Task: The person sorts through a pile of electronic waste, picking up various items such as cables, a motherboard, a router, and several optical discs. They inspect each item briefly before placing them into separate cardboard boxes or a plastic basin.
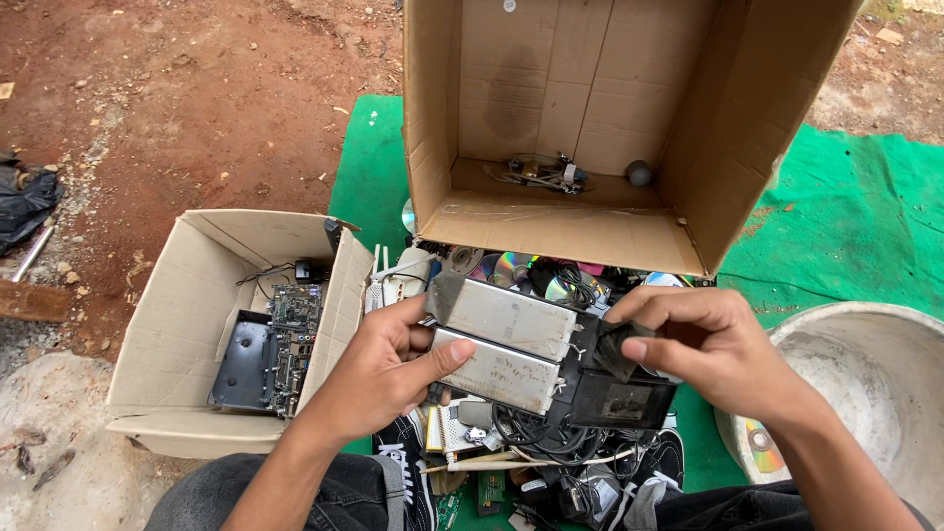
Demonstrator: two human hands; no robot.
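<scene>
Fingers of the left hand point(388, 369) wrap the near end of a two-cell battery pack point(506, 344), thumb laid flat across the lower silver cell; the right hand point(703, 344) pinches a strip of dark tape point(615, 349) at the pack's far end between thumb and forefinger. The pack is held in the air above a heap of cables and discs point(551, 442), its silver cells side by side and joined to a black plastic frame point(624, 398).

Judging by the grip, the step in hand is peeling the tape off the cells. The next move seems to call for a steady pull away from the pack while the left hand holds it firm, and care not to bend or pierce a cell.

Behind the pack stands a large cardboard box point(590, 118) tipped on its side, open toward the person, with a small wire bundle and a grey ball inside. Left of the pack a smaller open carton point(167, 334) holds a green circuit board point(290, 334) and a black casing. Right of the pack sits a pale round basin point(865, 383) with one disc in it. A green mat point(846, 216) lies beneath, on red earth.
</scene>
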